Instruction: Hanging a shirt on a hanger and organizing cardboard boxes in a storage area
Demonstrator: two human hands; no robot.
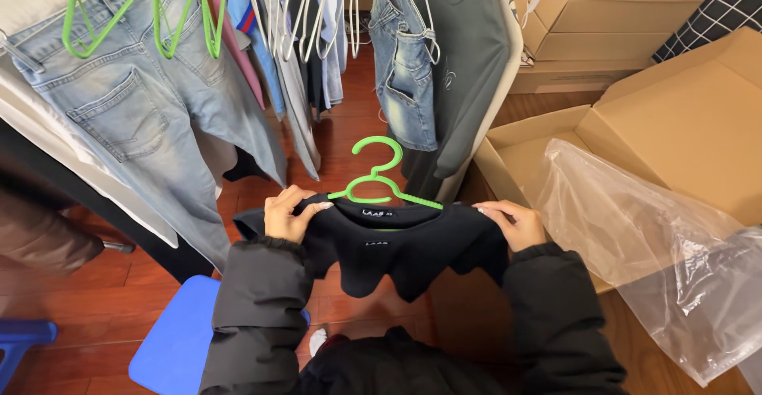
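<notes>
I hold a black garment (397, 248) by its shoulders, with a green plastic hanger (379, 174) pushed into its neck opening. My left hand (287, 214) pinches the garment's left shoulder over the hanger arm. My right hand (512, 222) grips the right shoulder, where the hanger's green arm tip shows just beside it. The hanger hook points up between my hands. Both my sleeves are black and padded.
Light blue jeans (143, 117) hang at the left on green hangers. More clothes hang ahead: denim shorts (403, 61) and a dark grey shirt (468, 61). An open cardboard box (683, 125) with a clear plastic bag (659, 252) sits at the right. A blue stool (171, 339) stands below on the wooden floor.
</notes>
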